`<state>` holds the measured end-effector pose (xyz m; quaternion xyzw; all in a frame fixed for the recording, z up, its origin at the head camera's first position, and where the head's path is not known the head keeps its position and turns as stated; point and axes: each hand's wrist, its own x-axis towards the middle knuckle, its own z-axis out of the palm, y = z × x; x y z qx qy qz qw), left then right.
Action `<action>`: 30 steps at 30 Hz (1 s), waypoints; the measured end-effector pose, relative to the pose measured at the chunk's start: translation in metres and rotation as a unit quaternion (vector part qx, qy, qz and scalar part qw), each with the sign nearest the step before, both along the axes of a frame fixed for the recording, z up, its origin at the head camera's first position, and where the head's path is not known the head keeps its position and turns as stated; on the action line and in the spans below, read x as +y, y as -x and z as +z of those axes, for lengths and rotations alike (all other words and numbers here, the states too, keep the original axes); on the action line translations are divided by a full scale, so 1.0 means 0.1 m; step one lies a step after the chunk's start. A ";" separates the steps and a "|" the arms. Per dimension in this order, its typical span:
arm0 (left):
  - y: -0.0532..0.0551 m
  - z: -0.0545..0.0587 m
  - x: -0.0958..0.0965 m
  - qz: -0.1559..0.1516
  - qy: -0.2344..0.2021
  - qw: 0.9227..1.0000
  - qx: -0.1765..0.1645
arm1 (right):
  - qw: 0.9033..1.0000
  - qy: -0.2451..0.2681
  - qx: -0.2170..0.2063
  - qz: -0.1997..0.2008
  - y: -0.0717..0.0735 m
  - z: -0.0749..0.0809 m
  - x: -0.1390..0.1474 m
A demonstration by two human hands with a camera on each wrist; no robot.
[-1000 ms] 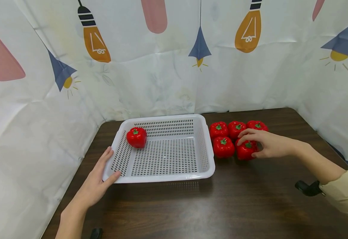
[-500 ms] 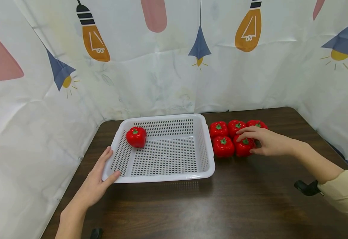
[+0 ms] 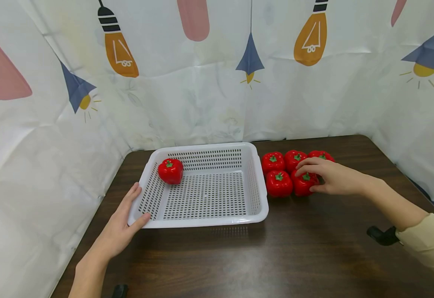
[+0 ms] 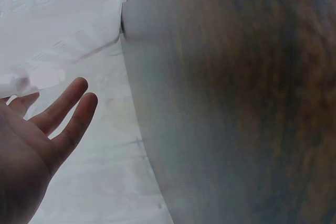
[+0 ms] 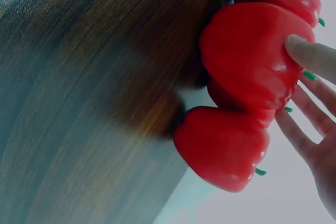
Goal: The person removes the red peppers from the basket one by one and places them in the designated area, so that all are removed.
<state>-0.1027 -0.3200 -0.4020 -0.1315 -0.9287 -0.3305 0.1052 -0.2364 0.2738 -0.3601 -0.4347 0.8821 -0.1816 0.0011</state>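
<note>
A white perforated plastic basket (image 3: pixel 206 190) sits on the table with one red bell pepper (image 3: pixel 170 171) in its back left part. My left hand (image 3: pixel 118 231) rests at the basket's front left corner, thumb over the rim and straight fingers along the outer side; the left wrist view shows the other fingers spread. To the basket's right, red bell peppers stand close together in two rows. My right hand (image 3: pixel 332 178) grips the front right bell pepper (image 3: pixel 304 183), thumb on its near side and fingers across its back. In the right wrist view, the thumb presses that red pepper (image 5: pixel 247 56).
Beside the gripped one is another front pepper (image 3: pixel 278 183). Behind them stand a back left pepper (image 3: pixel 273 162), a back middle pepper (image 3: pixel 294 159) and a partly hidden back right pepper (image 3: pixel 321 155). A printed white cloth (image 3: pixel 202 103) hangs behind the dark wooden table (image 3: pixel 239 260).
My right hand has shifted the front right pepper slightly left and back, against its neighbour, since a second ago. My left hand and the basket stay put.
</note>
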 end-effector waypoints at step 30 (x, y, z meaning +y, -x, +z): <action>0.00 0.00 0.00 0.005 0.000 1.000 -0.014 | 0.995 0.000 0.076 0.060 0.17 0.51 -0.61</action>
